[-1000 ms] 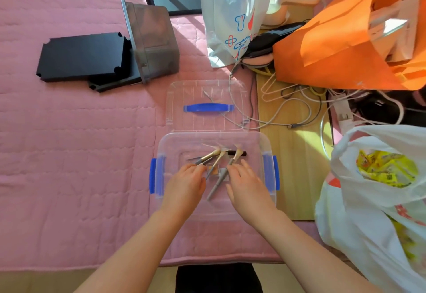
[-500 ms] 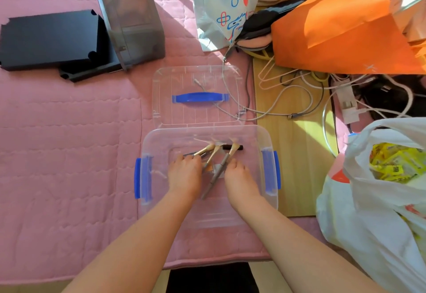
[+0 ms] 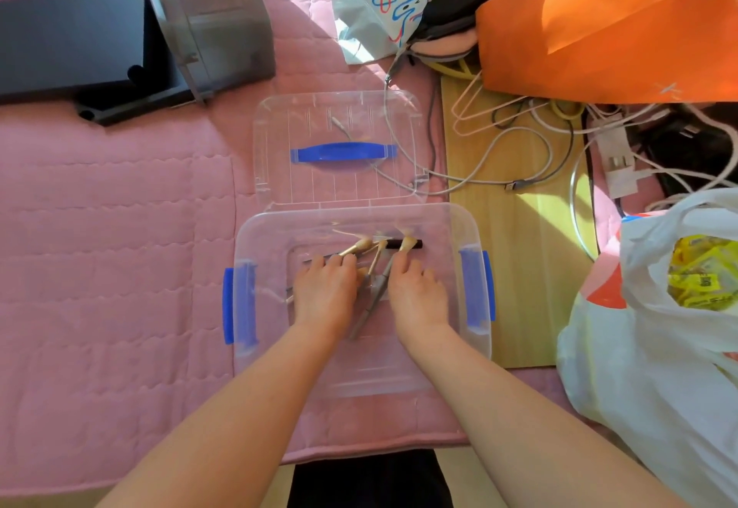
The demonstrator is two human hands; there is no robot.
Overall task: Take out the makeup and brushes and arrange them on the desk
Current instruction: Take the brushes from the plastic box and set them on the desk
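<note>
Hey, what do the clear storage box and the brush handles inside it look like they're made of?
Storage box: clear glossy plastic, seemingly; the pink cover shows through its walls. Brush handles: grey with a dull sheen, possibly metal or coated plastic; the look leaves it open.

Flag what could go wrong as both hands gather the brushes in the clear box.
1. The brushes lie crossed under and between the left hand and right hand. Lifted as a bunch, one could slip from the grip, which I cannot confirm is firm.
2. A cable trails over the lid just beyond the clear box. Brushes laid there might snag it.
</note>
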